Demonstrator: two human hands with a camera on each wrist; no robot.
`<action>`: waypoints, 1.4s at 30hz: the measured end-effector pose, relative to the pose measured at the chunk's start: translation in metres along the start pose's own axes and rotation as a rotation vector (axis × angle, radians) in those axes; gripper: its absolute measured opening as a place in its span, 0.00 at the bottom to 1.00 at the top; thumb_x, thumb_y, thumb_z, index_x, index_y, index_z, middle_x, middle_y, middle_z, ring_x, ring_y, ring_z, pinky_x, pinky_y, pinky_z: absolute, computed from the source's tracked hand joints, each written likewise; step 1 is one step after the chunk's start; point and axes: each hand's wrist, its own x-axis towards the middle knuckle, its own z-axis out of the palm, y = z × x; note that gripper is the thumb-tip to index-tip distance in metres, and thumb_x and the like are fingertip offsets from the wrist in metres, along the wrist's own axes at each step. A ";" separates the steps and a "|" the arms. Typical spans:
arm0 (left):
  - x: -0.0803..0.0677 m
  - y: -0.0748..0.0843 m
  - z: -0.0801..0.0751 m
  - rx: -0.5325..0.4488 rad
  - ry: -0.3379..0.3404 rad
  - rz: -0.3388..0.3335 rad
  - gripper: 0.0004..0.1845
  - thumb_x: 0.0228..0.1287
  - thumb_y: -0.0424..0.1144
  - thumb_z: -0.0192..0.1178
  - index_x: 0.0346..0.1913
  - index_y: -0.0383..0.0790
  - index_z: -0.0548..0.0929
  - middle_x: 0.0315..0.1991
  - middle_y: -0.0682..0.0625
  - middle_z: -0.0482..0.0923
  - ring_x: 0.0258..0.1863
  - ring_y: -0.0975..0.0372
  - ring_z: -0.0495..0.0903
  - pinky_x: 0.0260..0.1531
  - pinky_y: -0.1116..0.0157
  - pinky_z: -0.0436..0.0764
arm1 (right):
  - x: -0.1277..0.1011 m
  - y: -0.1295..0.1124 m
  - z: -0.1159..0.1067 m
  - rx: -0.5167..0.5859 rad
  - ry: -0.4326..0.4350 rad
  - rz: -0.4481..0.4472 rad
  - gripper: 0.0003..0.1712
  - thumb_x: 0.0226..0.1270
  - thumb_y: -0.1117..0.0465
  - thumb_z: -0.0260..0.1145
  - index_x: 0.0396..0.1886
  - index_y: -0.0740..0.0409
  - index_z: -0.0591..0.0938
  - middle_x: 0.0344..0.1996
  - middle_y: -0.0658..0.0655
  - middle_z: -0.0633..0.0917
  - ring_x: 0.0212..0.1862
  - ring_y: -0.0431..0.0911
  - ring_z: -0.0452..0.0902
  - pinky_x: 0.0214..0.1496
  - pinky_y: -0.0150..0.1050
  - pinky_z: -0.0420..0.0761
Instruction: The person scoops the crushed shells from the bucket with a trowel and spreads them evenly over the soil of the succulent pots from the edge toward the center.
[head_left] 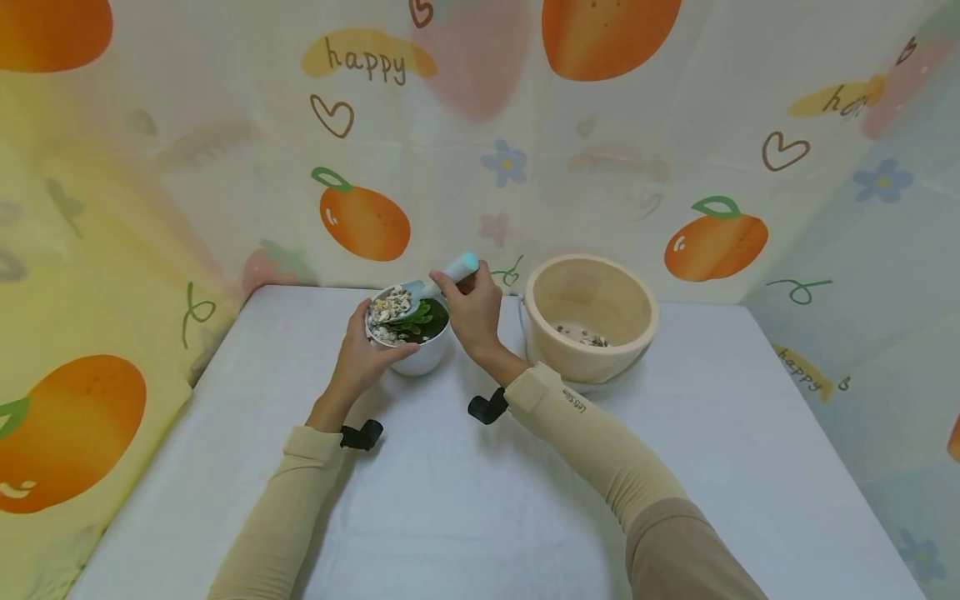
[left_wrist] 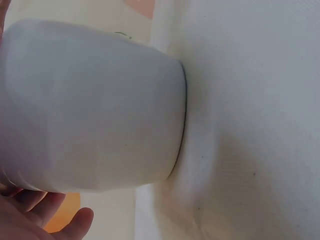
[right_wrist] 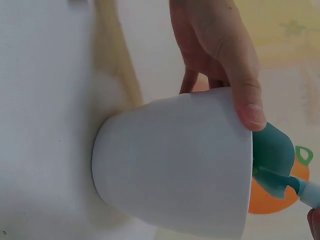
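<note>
We are mid-scoop: our left hand (head_left: 365, 354) curls its fingers round the white pot (head_left: 414, 343) on the worktop (head_left: 465, 500), while our right hand (head_left: 471, 308) pinches the scoop (head_left: 431, 287), loaded with pebbles over the plant. Next, we judge, comes a gentle tip. The backdrop reads "happy" (head_left: 367, 60).

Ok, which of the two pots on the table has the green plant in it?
The small white pot gripped by the left hand; the bigger beige pot holds only a few pebbles.
</note>
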 end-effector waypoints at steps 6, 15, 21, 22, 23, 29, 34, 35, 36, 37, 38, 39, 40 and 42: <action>-0.001 0.000 0.002 0.019 0.011 0.002 0.60 0.47 0.51 0.76 0.76 0.36 0.48 0.72 0.36 0.55 0.71 0.47 0.59 0.70 0.44 0.59 | 0.002 -0.002 -0.004 0.028 -0.050 0.014 0.19 0.65 0.57 0.68 0.47 0.66 0.75 0.36 0.64 0.85 0.40 0.53 0.85 0.43 0.35 0.85; -0.002 0.001 0.003 0.020 0.025 -0.003 0.60 0.46 0.51 0.76 0.76 0.36 0.48 0.72 0.36 0.55 0.71 0.46 0.59 0.70 0.44 0.60 | 0.001 0.001 -0.004 0.073 -0.069 0.060 0.16 0.68 0.62 0.65 0.48 0.69 0.76 0.44 0.67 0.85 0.47 0.55 0.84 0.48 0.37 0.84; -0.002 0.000 0.005 0.001 0.038 0.012 0.58 0.46 0.49 0.77 0.75 0.37 0.51 0.71 0.36 0.57 0.70 0.46 0.60 0.70 0.43 0.60 | -0.010 -0.016 -0.003 0.049 -0.050 0.051 0.13 0.70 0.66 0.62 0.47 0.74 0.74 0.42 0.70 0.84 0.46 0.59 0.84 0.46 0.36 0.84; -0.002 0.001 0.005 0.003 0.038 0.015 0.58 0.46 0.49 0.77 0.74 0.37 0.51 0.70 0.36 0.57 0.70 0.47 0.60 0.70 0.43 0.60 | -0.011 -0.020 -0.004 0.043 -0.054 0.045 0.13 0.69 0.67 0.62 0.46 0.74 0.74 0.42 0.70 0.84 0.46 0.59 0.84 0.46 0.37 0.84; -0.002 0.001 0.005 0.006 0.033 0.019 0.58 0.46 0.49 0.77 0.74 0.37 0.51 0.70 0.36 0.58 0.69 0.47 0.60 0.70 0.44 0.60 | -0.012 -0.025 -0.005 0.039 -0.057 0.039 0.13 0.69 0.68 0.62 0.46 0.75 0.74 0.42 0.70 0.84 0.46 0.59 0.84 0.46 0.37 0.84; 0.007 -0.001 -0.013 0.045 -0.082 -0.005 0.60 0.48 0.49 0.76 0.76 0.36 0.47 0.72 0.34 0.54 0.71 0.44 0.57 0.70 0.42 0.58 | -0.012 -0.034 -0.007 0.007 -0.063 0.030 0.13 0.68 0.69 0.63 0.45 0.75 0.74 0.41 0.71 0.85 0.42 0.59 0.84 0.39 0.27 0.79; 0.020 0.001 -0.027 0.031 -0.227 0.009 0.61 0.49 0.47 0.76 0.78 0.41 0.44 0.75 0.37 0.50 0.73 0.45 0.54 0.71 0.41 0.55 | -0.007 -0.016 -0.003 -0.008 -0.057 0.037 0.13 0.68 0.67 0.63 0.46 0.74 0.74 0.40 0.71 0.85 0.38 0.59 0.82 0.35 0.23 0.72; 0.022 0.002 -0.028 0.025 -0.247 0.014 0.61 0.49 0.46 0.75 0.78 0.42 0.44 0.75 0.37 0.50 0.73 0.45 0.54 0.71 0.41 0.55 | -0.006 -0.011 -0.002 -0.009 -0.056 0.041 0.14 0.68 0.66 0.64 0.47 0.73 0.74 0.40 0.70 0.85 0.39 0.59 0.82 0.35 0.23 0.73; 0.024 0.002 -0.028 0.017 -0.263 0.015 0.61 0.49 0.45 0.75 0.78 0.42 0.43 0.75 0.38 0.50 0.73 0.45 0.54 0.71 0.41 0.55 | -0.006 -0.006 -0.001 -0.008 -0.056 0.046 0.15 0.68 0.65 0.64 0.47 0.72 0.74 0.40 0.70 0.85 0.39 0.58 0.82 0.35 0.24 0.73; 0.025 0.002 -0.029 0.008 -0.276 0.011 0.61 0.49 0.45 0.75 0.78 0.43 0.43 0.76 0.39 0.50 0.73 0.46 0.54 0.71 0.41 0.55 | -0.005 -0.002 0.000 -0.005 -0.057 0.050 0.15 0.68 0.64 0.64 0.47 0.72 0.75 0.41 0.69 0.85 0.40 0.57 0.83 0.36 0.24 0.74; 0.025 0.001 -0.028 0.009 -0.280 0.004 0.61 0.49 0.45 0.75 0.78 0.43 0.43 0.76 0.40 0.49 0.74 0.46 0.54 0.71 0.41 0.55 | -0.005 0.000 0.000 -0.004 -0.058 0.049 0.16 0.68 0.63 0.65 0.47 0.71 0.75 0.41 0.69 0.85 0.40 0.57 0.83 0.37 0.25 0.75; 0.025 0.000 -0.028 0.009 -0.278 -0.009 0.62 0.49 0.45 0.75 0.78 0.44 0.42 0.77 0.40 0.48 0.74 0.46 0.53 0.72 0.41 0.54 | -0.005 0.001 -0.001 -0.002 -0.058 0.050 0.16 0.68 0.63 0.65 0.47 0.70 0.75 0.40 0.68 0.86 0.40 0.56 0.84 0.37 0.26 0.76; 0.025 -0.001 -0.027 0.008 -0.275 -0.019 0.62 0.49 0.46 0.75 0.78 0.44 0.41 0.77 0.40 0.47 0.74 0.46 0.52 0.72 0.41 0.54 | -0.005 0.002 -0.001 -0.004 -0.056 0.048 0.16 0.67 0.62 0.66 0.46 0.69 0.75 0.40 0.67 0.86 0.40 0.55 0.84 0.37 0.27 0.77; 0.025 -0.002 -0.024 -0.002 -0.261 -0.031 0.62 0.49 0.46 0.75 0.78 0.45 0.41 0.77 0.41 0.47 0.75 0.46 0.52 0.72 0.41 0.54 | -0.005 0.003 -0.001 -0.009 -0.051 0.038 0.16 0.67 0.60 0.66 0.45 0.68 0.76 0.38 0.65 0.86 0.39 0.53 0.84 0.37 0.29 0.78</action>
